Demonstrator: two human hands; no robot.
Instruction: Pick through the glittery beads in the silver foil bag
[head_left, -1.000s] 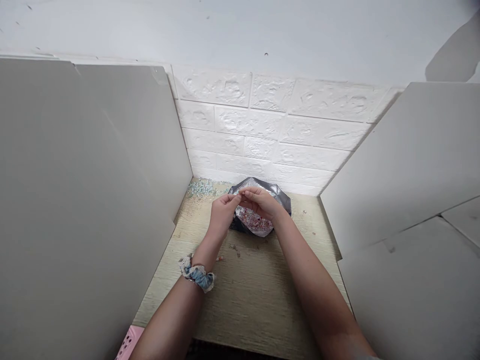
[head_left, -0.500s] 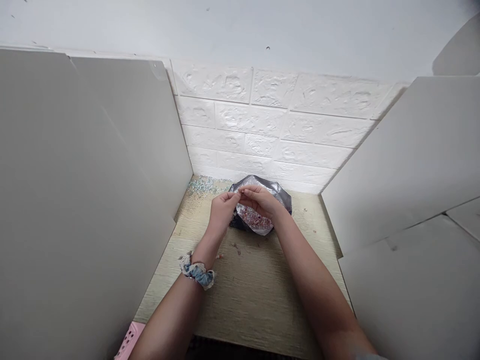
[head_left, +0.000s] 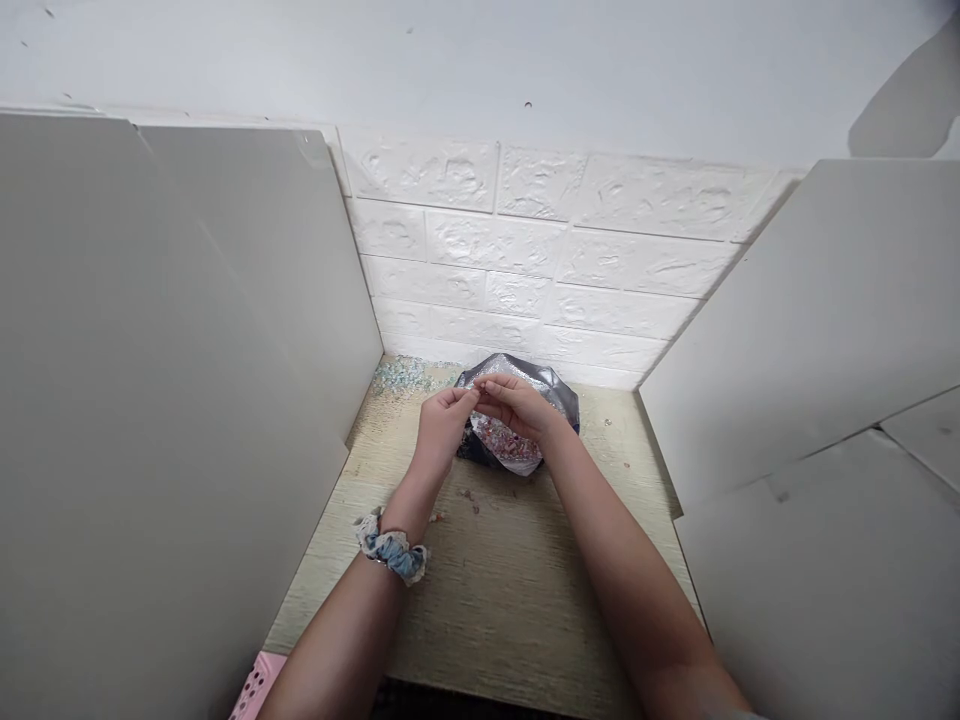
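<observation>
My left hand [head_left: 445, 424] and my right hand [head_left: 517, 406] meet fingertip to fingertip above a silvery foil bag [head_left: 559, 388]. Both are closed in a pinch; whatever lies between the fingertips is too small to name. The bag lies open against the back wall, and a heap of small pink and reddish beads [head_left: 508, 440] shows inside it below my right hand. A blue and white scrunchie [head_left: 393, 548] circles my left wrist.
Many tiny pale blue and clear beads [head_left: 405, 375] are spread over the far left corner of the wooden tabletop [head_left: 517, 600]. A few loose bits [head_left: 472, 500] lie in front of the bag. Grey panels [head_left: 247, 300] flank both sides. A pink perforated item [head_left: 255, 685] shows at lower left.
The hands keep nearly the same pinching pose over the bag. The whole view has shifted very slightly.
</observation>
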